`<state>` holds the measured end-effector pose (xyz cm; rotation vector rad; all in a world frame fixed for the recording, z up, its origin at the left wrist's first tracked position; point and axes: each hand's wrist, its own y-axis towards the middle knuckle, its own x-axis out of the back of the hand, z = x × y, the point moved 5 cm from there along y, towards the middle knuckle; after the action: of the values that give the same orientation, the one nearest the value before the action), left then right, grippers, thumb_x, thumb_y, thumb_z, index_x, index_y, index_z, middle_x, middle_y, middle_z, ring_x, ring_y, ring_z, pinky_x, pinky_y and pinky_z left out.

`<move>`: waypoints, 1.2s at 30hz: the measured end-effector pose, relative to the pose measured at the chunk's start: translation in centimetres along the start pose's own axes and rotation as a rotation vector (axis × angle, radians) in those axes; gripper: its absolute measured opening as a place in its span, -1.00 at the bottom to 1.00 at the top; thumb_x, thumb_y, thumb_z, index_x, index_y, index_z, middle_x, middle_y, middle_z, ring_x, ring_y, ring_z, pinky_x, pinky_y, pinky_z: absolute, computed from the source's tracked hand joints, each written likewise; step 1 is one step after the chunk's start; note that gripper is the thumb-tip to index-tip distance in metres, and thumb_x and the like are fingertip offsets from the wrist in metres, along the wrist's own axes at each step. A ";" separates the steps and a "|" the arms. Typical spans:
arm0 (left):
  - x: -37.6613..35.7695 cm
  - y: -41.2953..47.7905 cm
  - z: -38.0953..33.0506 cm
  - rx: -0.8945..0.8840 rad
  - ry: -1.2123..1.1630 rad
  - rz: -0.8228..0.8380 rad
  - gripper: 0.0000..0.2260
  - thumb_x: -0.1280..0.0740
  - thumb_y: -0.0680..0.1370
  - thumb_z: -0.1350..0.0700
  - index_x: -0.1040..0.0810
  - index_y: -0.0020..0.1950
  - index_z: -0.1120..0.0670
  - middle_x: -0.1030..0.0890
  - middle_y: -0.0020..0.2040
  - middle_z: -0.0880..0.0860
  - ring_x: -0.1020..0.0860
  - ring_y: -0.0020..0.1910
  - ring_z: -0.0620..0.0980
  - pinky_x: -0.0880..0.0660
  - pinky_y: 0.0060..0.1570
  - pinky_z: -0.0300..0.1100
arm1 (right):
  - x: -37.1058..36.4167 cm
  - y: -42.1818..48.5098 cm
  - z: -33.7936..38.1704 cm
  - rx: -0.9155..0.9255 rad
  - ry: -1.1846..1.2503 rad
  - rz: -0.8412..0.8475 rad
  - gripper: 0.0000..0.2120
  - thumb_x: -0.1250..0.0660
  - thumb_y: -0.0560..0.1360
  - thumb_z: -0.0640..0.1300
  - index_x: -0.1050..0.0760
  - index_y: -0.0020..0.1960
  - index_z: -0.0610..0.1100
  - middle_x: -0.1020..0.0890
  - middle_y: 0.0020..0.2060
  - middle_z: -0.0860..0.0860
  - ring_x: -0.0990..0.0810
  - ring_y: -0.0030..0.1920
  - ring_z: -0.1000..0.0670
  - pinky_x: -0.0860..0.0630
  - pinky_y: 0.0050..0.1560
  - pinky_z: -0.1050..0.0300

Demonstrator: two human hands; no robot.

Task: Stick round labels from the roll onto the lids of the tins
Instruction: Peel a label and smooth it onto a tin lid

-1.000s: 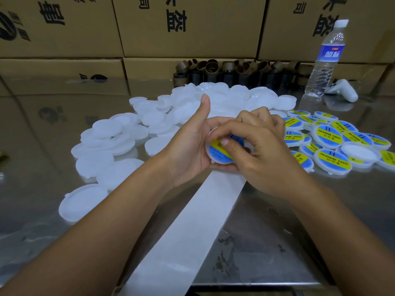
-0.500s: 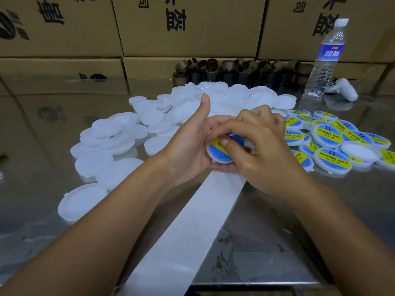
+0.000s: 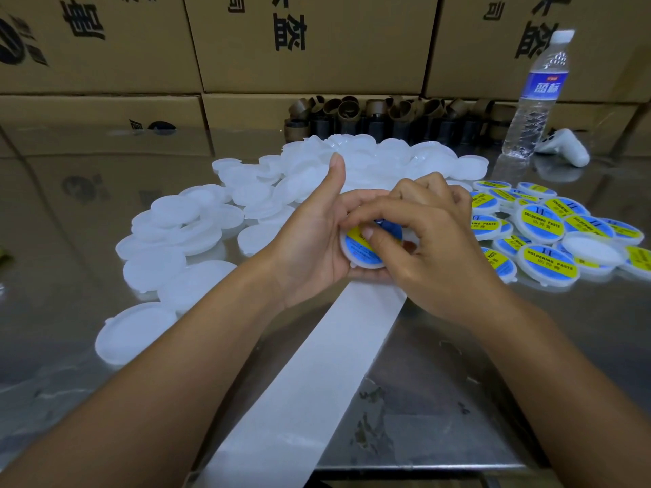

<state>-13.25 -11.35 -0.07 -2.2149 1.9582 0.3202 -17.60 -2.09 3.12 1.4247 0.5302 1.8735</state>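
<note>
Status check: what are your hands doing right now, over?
Left hand holds lid. Right hand grips it, thumb pressing label down. Nothing blocking.

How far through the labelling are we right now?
Done: a pile of blue-and-yellow-labelled white round lids lies on the right. In hand: the left hand holds one white lid while the right hand presses its label down. Left: the larger heap of bare white plastic lids on the left and behind.
</note>
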 end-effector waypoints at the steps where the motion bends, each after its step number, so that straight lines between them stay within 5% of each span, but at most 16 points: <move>1: 0.0 0.0 0.0 0.001 -0.014 0.002 -0.26 0.15 0.57 -0.33 -0.37 0.41 0.20 -0.45 0.36 0.27 -0.48 0.30 0.24 -0.51 0.16 0.15 | 0.1 0.0 0.0 -0.002 0.002 -0.006 -0.78 -0.27 0.47 -0.12 -0.62 -0.05 0.15 -0.35 -0.32 0.16 -0.26 -0.10 0.13 -0.07 0.03 0.15; 20: -0.2 -0.3 -0.5 -0.002 -0.091 -0.013 -0.25 0.10 0.55 -0.34 -0.36 0.42 0.22 -0.50 0.31 0.26 -0.57 0.13 0.18 -0.54 0.12 0.15 | 0.4 0.0 0.1 -0.029 0.016 -0.083 -0.79 -0.33 0.45 -0.08 -0.63 0.03 0.13 -0.38 -0.31 0.16 -0.37 -0.10 0.10 -0.12 0.13 0.08; 25: -0.3 -0.3 -0.3 0.009 -0.113 -0.019 -0.28 0.08 0.55 -0.34 -0.37 0.39 0.20 -0.56 0.18 0.22 -0.57 0.11 0.18 -0.58 0.04 0.12 | 0.7 -0.1 -0.2 -0.089 0.089 -0.063 -0.51 -0.33 0.40 0.03 -0.28 0.26 0.35 -0.45 -0.28 0.16 -0.35 -0.06 0.27 -0.13 0.18 0.15; 32: 0.0 -0.1 -0.3 -0.001 -0.120 -0.032 -0.28 0.01 0.52 -0.33 -0.34 0.41 0.21 -0.57 0.18 0.21 -0.61 0.04 0.16 -0.57 0.05 0.16 | 1.2 -0.2 -0.4 -0.142 0.165 -0.125 -0.35 -0.47 0.36 -0.08 -0.31 0.38 0.15 -0.48 -0.29 0.17 -0.48 -0.12 0.15 -0.33 0.19 0.04; 36: 0.1 -0.2 -0.5 -0.025 -0.121 -0.027 -0.35 -0.12 0.42 -0.29 -0.43 0.28 0.17 -0.65 0.02 0.17 -0.64 -0.04 0.12 -0.61 -0.04 0.11 | 1.4 -0.2 -0.5 -0.133 0.172 -0.171 -0.41 -0.46 0.37 -0.10 -0.37 0.36 0.03 -0.46 -0.13 0.13 -0.44 -0.06 0.17 -0.41 0.14 -0.12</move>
<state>-13.03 -11.53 0.35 -2.1801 1.8702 0.4665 -18.24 -0.87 3.78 1.1037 0.5802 1.8661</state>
